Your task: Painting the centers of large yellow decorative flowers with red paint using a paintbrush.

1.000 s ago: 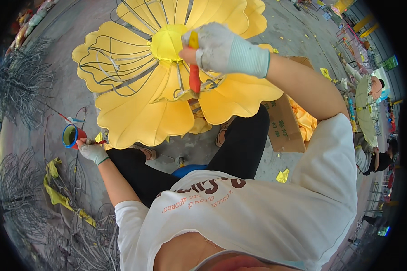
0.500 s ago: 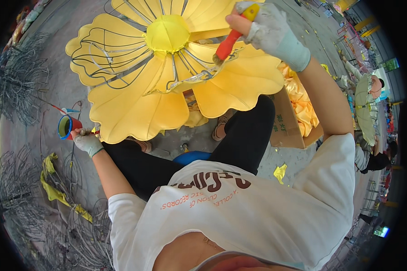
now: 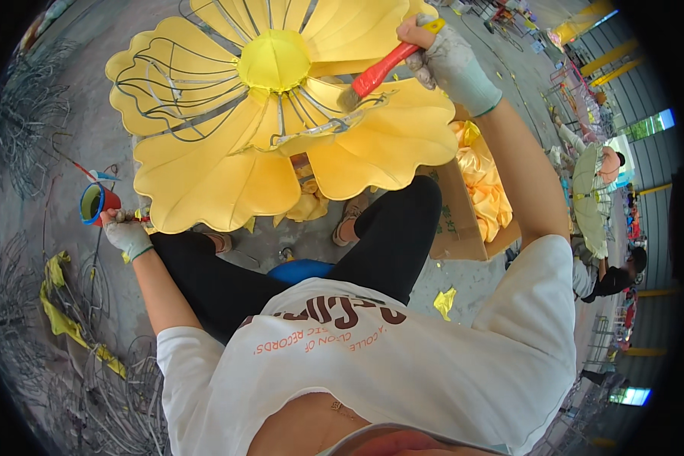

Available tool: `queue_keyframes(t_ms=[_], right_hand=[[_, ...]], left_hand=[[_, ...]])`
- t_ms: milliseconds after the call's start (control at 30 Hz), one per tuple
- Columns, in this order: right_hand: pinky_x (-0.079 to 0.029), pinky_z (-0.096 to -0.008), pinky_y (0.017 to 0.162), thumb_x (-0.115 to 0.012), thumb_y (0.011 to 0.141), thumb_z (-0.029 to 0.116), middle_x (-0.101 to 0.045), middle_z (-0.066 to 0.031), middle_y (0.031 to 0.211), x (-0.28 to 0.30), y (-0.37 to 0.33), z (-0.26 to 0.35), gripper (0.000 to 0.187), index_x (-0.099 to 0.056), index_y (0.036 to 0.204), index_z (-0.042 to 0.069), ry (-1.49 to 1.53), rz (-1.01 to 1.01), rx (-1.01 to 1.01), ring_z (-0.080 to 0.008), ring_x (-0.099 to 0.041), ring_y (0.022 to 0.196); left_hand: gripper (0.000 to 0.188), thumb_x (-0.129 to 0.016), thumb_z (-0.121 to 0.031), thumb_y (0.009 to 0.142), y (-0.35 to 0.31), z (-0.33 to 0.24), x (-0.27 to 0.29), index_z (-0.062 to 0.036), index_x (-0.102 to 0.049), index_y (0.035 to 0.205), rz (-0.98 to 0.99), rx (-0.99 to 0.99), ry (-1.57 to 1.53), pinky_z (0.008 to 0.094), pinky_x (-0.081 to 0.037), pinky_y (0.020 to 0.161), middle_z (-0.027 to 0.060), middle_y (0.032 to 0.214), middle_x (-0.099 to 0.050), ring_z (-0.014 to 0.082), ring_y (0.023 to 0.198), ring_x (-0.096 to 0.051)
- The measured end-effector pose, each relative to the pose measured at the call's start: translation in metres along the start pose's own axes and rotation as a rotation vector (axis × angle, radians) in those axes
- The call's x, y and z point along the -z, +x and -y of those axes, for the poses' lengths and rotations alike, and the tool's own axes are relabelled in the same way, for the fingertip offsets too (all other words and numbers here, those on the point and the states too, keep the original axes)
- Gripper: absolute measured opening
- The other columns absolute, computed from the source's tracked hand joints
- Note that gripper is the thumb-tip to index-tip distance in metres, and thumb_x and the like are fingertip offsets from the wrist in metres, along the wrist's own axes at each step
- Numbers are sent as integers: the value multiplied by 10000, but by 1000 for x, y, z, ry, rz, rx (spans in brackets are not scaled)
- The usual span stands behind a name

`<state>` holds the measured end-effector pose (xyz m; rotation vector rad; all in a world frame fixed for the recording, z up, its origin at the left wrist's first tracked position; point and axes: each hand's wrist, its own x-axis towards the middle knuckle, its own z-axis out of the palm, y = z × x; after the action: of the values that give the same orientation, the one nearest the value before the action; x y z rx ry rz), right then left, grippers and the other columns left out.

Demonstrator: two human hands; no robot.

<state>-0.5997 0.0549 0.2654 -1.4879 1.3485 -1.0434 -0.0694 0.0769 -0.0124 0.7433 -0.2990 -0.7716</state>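
A large yellow fabric flower [image 3: 213, 178] on a wire frame fills the space before me, with a domed yellow centre [image 3: 275, 61]. My gloved right hand [image 3: 460, 68] grips a paintbrush [image 3: 387, 68] by its red handle with a yellow end. Its bristles are at the inner part of the right petal, near the bare wires; whether they touch is hard to tell. At far left, my gloved left hand [image 3: 128, 232] is closed on a small red pot [image 3: 108, 199] with a blue rim, beside the flower's lower left edge. The pot's contents are too dark to make out.
An open cardboard box [image 3: 457, 216] of yellow-orange fabric stands right of my knee. Bundles of grey wire frames [image 3: 114, 395] and a yellow cloth strip [image 3: 64, 319] lie at left. A yellow scrap [image 3: 444, 304] is on the floor. Other people work at far right, one near a pale flower [image 3: 589, 197].
The paintbrush has tipped flatter and its bristles have shifted left and slightly up along the petal. The whole view has shifted a little; the left hand still holds the pot.
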Motion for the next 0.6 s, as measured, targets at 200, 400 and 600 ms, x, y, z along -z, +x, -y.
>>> queue_keyframes(t_ms=[200,400,600], right_hand=[[-218,-208,277,-577,855,169,-493,-38,497,-15,80,-57,179,-505,720,77,199,239,-422,-81,-356,309],[-303,-224,312,-588,863,182,-513,-58,519,-29,126,-126,196,-533,727,52,80,481,-490,-111,-392,332],[-403,-250,418,-609,878,168,-575,-78,615,-45,171,-153,184,-589,793,6,-150,406,-337,-144,-480,436]], left_hand=[[264,-519,-233,905,18,9,14,-145,-476,660,-23,5,-33,226,-327,543,-34,550,-413,95,522,-378],[266,-525,-244,904,31,7,17,-145,-477,662,-23,-11,-11,235,-331,558,-32,559,-413,105,538,-382],[271,-531,-259,905,35,5,16,-145,-477,665,-18,-11,37,245,-335,573,-31,568,-412,115,554,-386]])
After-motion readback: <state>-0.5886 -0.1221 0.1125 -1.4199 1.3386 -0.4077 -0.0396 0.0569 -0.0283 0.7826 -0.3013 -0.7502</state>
